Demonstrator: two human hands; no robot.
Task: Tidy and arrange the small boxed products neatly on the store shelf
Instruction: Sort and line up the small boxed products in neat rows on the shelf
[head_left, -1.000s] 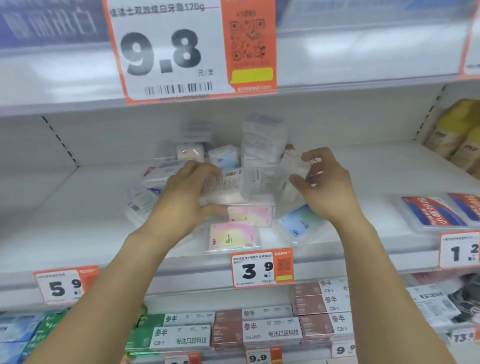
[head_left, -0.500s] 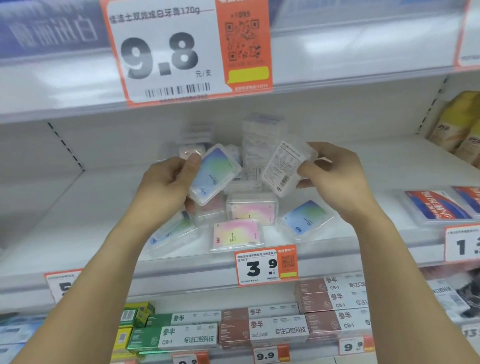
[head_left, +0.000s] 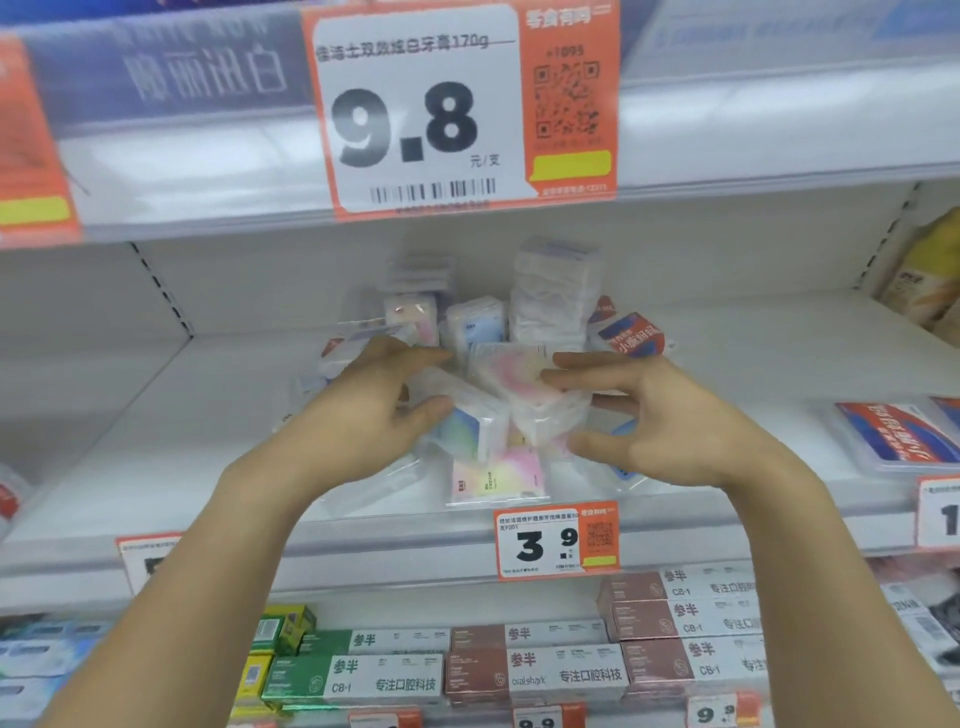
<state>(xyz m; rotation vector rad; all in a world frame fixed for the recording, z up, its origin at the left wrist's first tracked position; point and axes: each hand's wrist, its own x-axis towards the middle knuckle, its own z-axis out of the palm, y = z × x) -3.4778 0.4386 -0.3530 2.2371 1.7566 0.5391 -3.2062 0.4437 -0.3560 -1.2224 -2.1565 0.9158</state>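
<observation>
Several small clear plastic boxes with pastel cards lie jumbled on the white shelf. My left hand grips a blue-green box between thumb and fingers, low over the pile. My right hand holds a pink box with its fingers on top and its thumb underneath, and this box touches the blue-green one. Another pink box lies flat near the shelf's front edge. Behind the hands stands a tall stack of clear boxes with smaller ones beside it. A blue box under my right hand is mostly hidden.
A 3.9 price tag hangs on the shelf edge and a large 9.8 tag on the shelf above. Flat red-and-blue packs lie at the right, yellow bags behind them. Toothpaste cartons fill the shelf below.
Both hands came down and inward from a raised position, bringing their two boxes together over the pile. The right hand's box now shows a pink face instead of its printed label.
</observation>
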